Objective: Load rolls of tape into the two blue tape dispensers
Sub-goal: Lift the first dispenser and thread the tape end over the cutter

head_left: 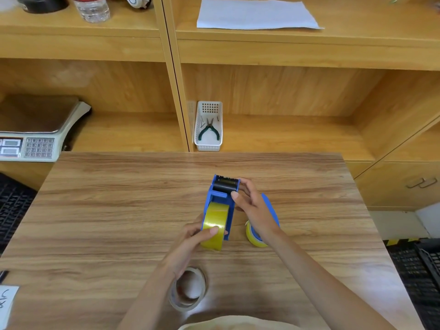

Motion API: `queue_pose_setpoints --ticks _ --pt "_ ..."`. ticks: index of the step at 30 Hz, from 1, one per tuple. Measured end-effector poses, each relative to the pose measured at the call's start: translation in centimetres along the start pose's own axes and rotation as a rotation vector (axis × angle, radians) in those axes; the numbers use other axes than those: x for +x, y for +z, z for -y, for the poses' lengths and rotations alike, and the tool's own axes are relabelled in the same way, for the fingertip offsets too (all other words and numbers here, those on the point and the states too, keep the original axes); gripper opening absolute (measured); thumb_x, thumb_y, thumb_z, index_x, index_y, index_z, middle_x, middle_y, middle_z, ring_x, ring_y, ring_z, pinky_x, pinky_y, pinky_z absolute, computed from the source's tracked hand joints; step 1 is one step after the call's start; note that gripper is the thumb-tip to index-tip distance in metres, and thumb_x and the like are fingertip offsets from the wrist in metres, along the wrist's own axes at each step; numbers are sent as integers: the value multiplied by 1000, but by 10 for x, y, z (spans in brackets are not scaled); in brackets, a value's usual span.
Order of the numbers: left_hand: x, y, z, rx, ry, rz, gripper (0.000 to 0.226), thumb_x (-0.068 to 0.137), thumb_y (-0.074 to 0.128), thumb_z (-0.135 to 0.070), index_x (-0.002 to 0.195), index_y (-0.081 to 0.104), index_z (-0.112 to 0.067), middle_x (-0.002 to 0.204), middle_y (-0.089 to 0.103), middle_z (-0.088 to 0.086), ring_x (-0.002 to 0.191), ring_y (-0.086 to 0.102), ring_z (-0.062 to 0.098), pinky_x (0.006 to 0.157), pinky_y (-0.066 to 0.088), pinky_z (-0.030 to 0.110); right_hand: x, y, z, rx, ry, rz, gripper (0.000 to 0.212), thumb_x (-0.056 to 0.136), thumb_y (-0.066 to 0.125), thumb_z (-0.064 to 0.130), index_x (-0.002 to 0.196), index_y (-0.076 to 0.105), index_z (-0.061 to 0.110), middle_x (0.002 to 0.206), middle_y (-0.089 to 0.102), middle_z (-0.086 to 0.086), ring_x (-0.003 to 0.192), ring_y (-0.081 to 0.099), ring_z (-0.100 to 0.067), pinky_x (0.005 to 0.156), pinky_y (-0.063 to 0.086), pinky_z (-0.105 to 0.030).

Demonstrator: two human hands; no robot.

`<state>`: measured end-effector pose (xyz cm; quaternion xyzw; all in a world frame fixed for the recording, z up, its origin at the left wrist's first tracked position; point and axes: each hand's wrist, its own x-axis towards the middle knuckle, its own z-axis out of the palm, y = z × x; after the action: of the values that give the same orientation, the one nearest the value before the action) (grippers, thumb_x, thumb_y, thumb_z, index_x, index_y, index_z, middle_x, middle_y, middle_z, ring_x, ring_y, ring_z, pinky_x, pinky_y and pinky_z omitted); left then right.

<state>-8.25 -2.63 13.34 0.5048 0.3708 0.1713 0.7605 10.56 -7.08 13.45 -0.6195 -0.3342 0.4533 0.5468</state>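
Observation:
A blue tape dispenser stands on the wooden table, its black roller and cutter pointing away from me. A yellow tape roll sits in its near end, and my left hand grips that roll with the thumb on top. My right hand holds the dispenser's right side near the roller. Behind my right hand lies a second blue dispenser with a yellow roll in it, partly hidden. A clear tape roll lies flat under my left forearm.
A white basket with green-handled pliers stands on the shelf behind the table. A weighing scale is at the left. Black crates flank the table on both sides. White paper lies on the upper shelf.

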Motion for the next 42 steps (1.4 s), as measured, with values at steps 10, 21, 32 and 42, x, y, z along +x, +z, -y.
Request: queue_pose_setpoints --ticks 10,21,32,42 --pt "0 6 5 -80 -89 -99 35 81 73 -38 85 77 -4 79 73 14 77 71 22 70 56 31 -6 11 7 -203 -65 77 39 96 59 21 128 45 39 119 59 25 105 60 8 88 48 -20" --pt "0 6 5 -71 -37 -143 20 89 64 -26 81 80 -16 83 78 5 81 73 16 75 57 29 -2 4 11 -955 -572 18 19 84 72 27 101 67 26 152 39 8 122 54 -11 91 53 -36" --pt "3 5 8 -9 -6 -164 45 73 72 -57 97 78 -19 105 74 14 104 67 34 100 47 55 2 11 21 -1320 -642 -28 13 78 75 39 83 71 27 136 56 4 108 60 -18 72 55 -33" --pt "5 9 9 10 -9 -139 47 76 72 -55 93 77 -11 99 72 22 97 68 32 99 46 58 7 9 19 -1176 -518 71 15 89 67 24 78 58 19 155 32 5 131 44 -19 87 52 -38"
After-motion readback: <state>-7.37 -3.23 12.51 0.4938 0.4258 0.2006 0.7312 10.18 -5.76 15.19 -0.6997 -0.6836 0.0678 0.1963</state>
